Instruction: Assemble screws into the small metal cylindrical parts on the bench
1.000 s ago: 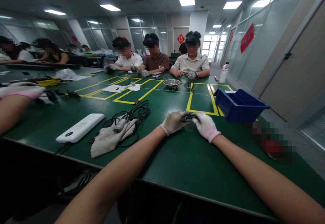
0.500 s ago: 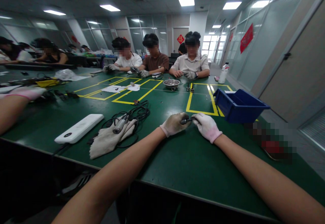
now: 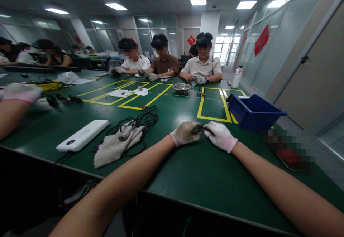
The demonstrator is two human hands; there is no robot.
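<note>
Dark slim part (image 3: 198, 130): one, spanning the gap between the two hands' fingers; fine detail too small to tell. Left hand (image 3: 186, 133): gloved, fingers clamped round its near-left end. Right hand (image 3: 220, 136): gloved, fingertips pinched on the opposite end. Handling, as judged: left fingers best firm, right fingertips light and in line with the part. Blue bin (image 3: 259, 120): beyond the right fingers, rightward.

Matt cloth gloves (image 3: 219, 136), glossy tabletop (image 3: 172, 170)
</note>
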